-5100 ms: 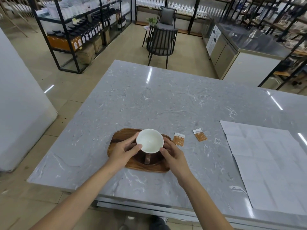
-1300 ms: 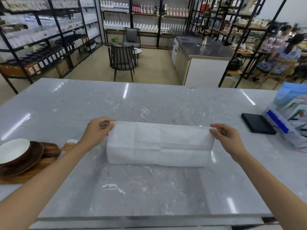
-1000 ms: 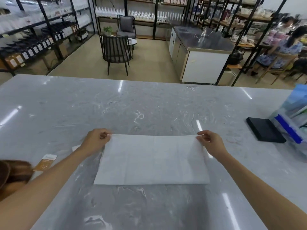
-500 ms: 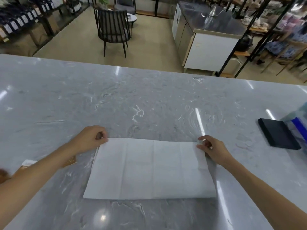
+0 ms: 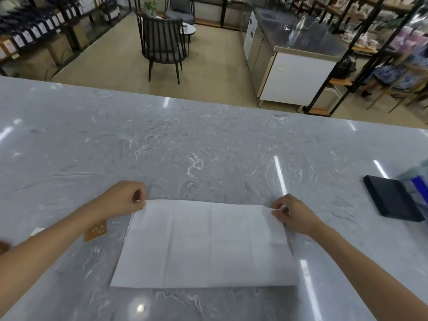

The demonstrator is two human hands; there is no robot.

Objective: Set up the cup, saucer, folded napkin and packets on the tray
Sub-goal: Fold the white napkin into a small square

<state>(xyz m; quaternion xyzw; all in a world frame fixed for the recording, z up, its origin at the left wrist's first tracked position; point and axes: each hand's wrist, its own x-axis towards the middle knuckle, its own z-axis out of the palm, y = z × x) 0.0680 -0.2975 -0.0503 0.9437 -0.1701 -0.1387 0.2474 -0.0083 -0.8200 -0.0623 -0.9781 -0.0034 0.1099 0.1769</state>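
As it lies flat, napkin (image 5: 203,244), far corners pinched by left hand (image 5: 120,198), right hand (image 5: 294,214)

One white napkin (image 5: 203,244) lies in the lower middle of the frame on one grey marble table (image 5: 208,154). Two hands are on it: the left hand (image 5: 122,198) at its upper left corner, the right hand (image 5: 294,215) at its upper right corner. One brown packet (image 5: 96,230) shows at lower left, partly hidden by the forearm. One black flat case (image 5: 391,198) sits at the right edge. One dark slatted chair (image 5: 163,46) stands at upper middle, and one white-fronted counter (image 5: 298,54) at upper right.
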